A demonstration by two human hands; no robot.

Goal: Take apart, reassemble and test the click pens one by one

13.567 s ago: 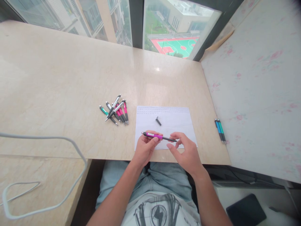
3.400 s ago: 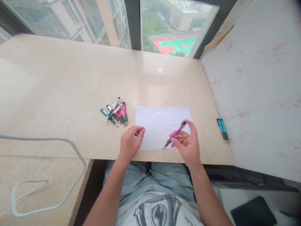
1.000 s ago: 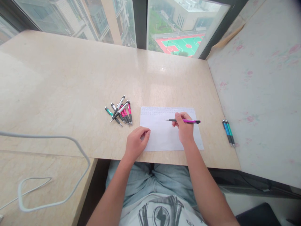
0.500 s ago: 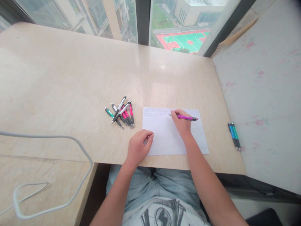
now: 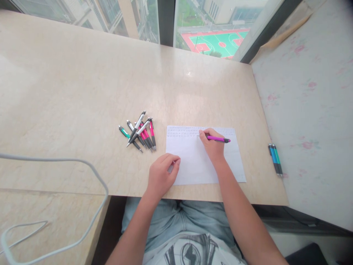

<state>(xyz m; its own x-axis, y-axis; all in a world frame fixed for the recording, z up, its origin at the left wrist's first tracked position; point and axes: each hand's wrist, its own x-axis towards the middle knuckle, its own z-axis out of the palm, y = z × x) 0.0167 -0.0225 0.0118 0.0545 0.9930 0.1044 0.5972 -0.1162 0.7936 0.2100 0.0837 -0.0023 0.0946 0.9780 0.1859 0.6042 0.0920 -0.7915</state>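
Note:
On the desk in front of me lies a white sheet of paper (image 5: 204, 162) with several rows of small handwriting along its top. My right hand (image 5: 214, 147) is closed around a purple pen (image 5: 219, 139), its tip at the lowest written row. Resting over the paper's left edge, my left hand (image 5: 162, 171) has its thumb and fingers curled together. Whether anything small sits between those fingertips cannot be made out. Left of the paper is a loose pile of pens (image 5: 139, 130) with white, pink and green barrels and black grips.
Two pens (image 5: 275, 159), blue and green, lie side by side near the right wall (image 5: 306, 121). A white cable (image 5: 93, 171) loops across the left side of the desk (image 5: 82, 92). Windows (image 5: 220, 22) run along the desk's back edge.
The view has shifted slightly. My right hand stays on the same written row with the pen, its tip barely moved. My left hand keeps its place at the paper's edge.

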